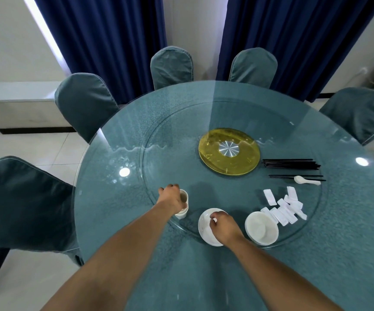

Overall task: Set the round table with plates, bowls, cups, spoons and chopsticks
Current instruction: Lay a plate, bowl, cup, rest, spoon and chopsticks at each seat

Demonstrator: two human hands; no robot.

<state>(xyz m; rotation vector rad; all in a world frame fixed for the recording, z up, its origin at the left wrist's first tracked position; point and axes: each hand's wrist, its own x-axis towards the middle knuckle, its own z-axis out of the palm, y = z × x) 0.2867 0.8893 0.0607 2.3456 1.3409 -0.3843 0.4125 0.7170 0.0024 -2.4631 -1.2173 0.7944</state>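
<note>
My left hand [172, 198] grips the top white cup [184, 197] of a short stack of cups at the near-left rim of the glass turntable [226, 113]. My right hand [223, 223] pinches the far rim of a stack of white plates [206, 230] near the turntable's front edge. To their right stands a stack of white bowls [261, 228]. Behind the bowls lie several white rests [282, 207]. A white spoon [306, 180] and black chopsticks [291, 164] lie further back on the right.
The round table [118, 198] has a teal cloth under glass, with a yellow hub [229, 151] at the turntable's centre. Teal-covered chairs [85, 104] ring the far and left sides. Blue curtains hang behind them.
</note>
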